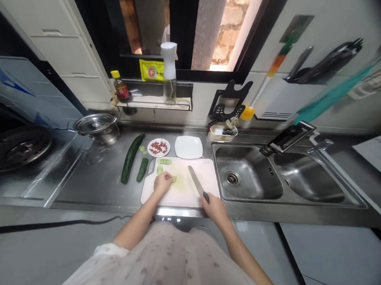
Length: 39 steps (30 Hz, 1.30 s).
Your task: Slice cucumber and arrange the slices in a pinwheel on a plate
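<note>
Resting on the white cutting board (185, 195), the left hand (162, 181) curls its fingers down over a cucumber piece (173, 178) near the board's middle. The right hand (215, 207) grips the handle of a knife (196, 183), its blade lying across the board just right of that piece. Cut slices (164, 161) sit along the board's far edge. A whole cucumber (131, 157) lies on the counter, left of the board.
</note>
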Each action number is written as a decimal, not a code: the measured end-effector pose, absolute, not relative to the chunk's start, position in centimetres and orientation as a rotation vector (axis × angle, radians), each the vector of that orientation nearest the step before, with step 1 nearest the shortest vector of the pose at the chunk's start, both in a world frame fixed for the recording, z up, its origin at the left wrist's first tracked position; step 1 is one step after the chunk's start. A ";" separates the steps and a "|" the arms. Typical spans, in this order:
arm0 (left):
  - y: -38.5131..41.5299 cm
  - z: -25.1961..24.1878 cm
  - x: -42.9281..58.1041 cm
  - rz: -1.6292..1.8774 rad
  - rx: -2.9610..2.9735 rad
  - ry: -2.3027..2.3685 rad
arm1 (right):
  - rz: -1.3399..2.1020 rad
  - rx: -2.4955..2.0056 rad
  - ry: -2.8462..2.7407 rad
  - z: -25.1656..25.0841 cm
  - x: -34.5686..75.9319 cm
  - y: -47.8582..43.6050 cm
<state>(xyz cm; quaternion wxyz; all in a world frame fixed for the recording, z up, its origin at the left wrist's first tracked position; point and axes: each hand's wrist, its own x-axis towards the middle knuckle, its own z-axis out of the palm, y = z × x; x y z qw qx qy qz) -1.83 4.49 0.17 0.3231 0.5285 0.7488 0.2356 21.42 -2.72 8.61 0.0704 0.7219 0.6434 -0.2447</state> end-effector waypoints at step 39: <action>5.4 -0.1 -6.9 0.435 1.416 2.343 | -0.782 2.165 1.887 8.1 20.7 -2.2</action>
